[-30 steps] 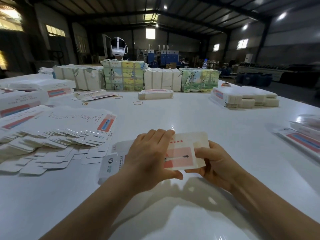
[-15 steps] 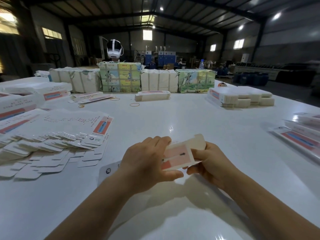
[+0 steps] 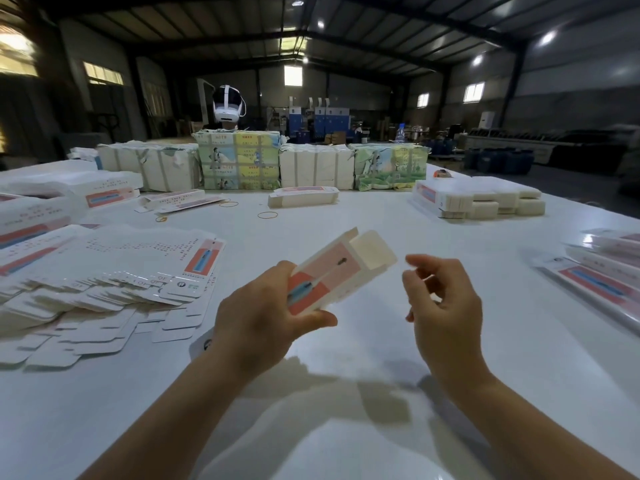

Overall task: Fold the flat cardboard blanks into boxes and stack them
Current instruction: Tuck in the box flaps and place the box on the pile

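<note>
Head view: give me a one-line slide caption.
Left hand grips a half-formed box above the white table, end flap open, right hand free beside it.

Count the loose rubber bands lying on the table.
3. One rubber band lies mid-table; another further back beside the opened boxes; a smaller one to their left. Others may hide under the cardboard.
</note>
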